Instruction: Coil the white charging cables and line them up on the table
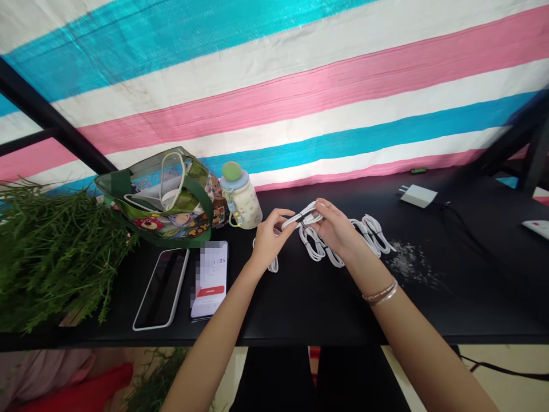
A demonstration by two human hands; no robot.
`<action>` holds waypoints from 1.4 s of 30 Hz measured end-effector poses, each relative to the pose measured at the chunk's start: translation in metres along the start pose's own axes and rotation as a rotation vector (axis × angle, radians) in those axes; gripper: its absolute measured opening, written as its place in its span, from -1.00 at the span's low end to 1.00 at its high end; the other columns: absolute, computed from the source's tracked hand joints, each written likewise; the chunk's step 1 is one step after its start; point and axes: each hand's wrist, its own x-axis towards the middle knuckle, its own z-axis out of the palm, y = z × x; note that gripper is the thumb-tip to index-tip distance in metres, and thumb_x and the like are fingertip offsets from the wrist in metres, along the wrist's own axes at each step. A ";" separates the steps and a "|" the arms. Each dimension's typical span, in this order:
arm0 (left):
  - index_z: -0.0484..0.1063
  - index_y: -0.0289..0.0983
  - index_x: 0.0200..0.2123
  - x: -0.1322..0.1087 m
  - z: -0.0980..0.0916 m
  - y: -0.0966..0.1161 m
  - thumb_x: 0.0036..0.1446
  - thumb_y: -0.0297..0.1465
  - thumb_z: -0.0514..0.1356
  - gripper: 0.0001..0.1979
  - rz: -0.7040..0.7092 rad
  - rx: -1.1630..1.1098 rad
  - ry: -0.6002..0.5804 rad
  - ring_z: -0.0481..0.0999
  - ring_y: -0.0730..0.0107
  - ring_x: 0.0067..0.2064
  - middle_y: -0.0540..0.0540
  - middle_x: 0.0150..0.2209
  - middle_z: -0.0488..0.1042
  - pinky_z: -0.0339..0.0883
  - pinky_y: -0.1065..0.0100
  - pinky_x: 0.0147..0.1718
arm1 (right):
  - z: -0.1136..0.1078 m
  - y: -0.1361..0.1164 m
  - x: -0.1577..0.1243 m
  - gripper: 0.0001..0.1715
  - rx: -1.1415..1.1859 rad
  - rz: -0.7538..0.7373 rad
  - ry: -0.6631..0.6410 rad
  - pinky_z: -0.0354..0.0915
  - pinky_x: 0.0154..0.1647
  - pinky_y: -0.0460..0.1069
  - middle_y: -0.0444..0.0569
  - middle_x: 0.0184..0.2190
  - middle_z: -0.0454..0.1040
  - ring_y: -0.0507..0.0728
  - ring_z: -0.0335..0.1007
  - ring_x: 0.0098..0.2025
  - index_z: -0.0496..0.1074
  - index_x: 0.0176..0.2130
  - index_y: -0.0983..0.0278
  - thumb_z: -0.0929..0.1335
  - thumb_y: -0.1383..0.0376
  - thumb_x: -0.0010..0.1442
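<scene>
Between both hands, just above the black table, is a coiled white charging cable (303,215) with a dark tie round its middle. My left hand (273,236) pinches the coil's left end between thumb and fingers. At the other end, my right hand (335,226) is closed on the cable near its plug. Below the hands lie more tied white cable bundles (312,245), partly covered by my right hand. Further bundles (372,234) rest beyond my right wrist. Another white bundle (273,264) shows beneath my left hand, mostly hidden.
Two phones lie at left, one dark-screened (162,289) and one lit (210,280). Behind them stand a green printed bag (167,220) and a cream bottle (246,203). Green foliage (64,252) fills the left edge. A white charger (418,195) and white scraps (409,263) are at right.
</scene>
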 end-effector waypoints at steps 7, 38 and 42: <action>0.45 -0.25 -0.40 0.000 -0.001 0.002 0.06 -0.38 0.18 -0.92 -0.013 0.057 0.041 0.42 0.48 -0.44 0.04 -0.46 0.52 0.26 0.48 -0.45 | -0.005 0.002 0.002 -0.64 -0.106 -0.033 -0.035 0.42 -0.24 0.04 -0.16 -0.42 0.47 0.09 0.46 -0.31 0.37 -0.36 0.14 0.47 0.06 -0.14; 0.50 -0.12 -0.31 -0.005 -0.005 0.002 0.09 -0.57 0.07 -0.73 0.024 0.676 -0.002 0.38 0.19 -0.16 -0.04 -0.33 0.57 0.22 0.32 -0.37 | 0.006 0.018 -0.009 -0.75 -1.454 -0.671 -0.087 0.12 -0.03 0.20 -0.02 -0.45 0.53 0.23 0.32 -0.22 0.47 -0.33 0.14 0.23 0.35 0.23; 0.51 -0.13 -0.34 -0.004 -0.006 -0.004 0.11 -0.53 0.08 -0.76 0.014 0.731 -0.029 0.36 0.19 -0.15 -0.06 -0.33 0.56 0.21 0.32 -0.37 | 0.002 0.024 -0.005 -0.69 -1.496 -0.698 -0.146 0.08 0.00 0.23 -0.03 -0.45 0.55 0.23 0.30 -0.22 0.49 -0.37 0.11 0.22 0.35 0.25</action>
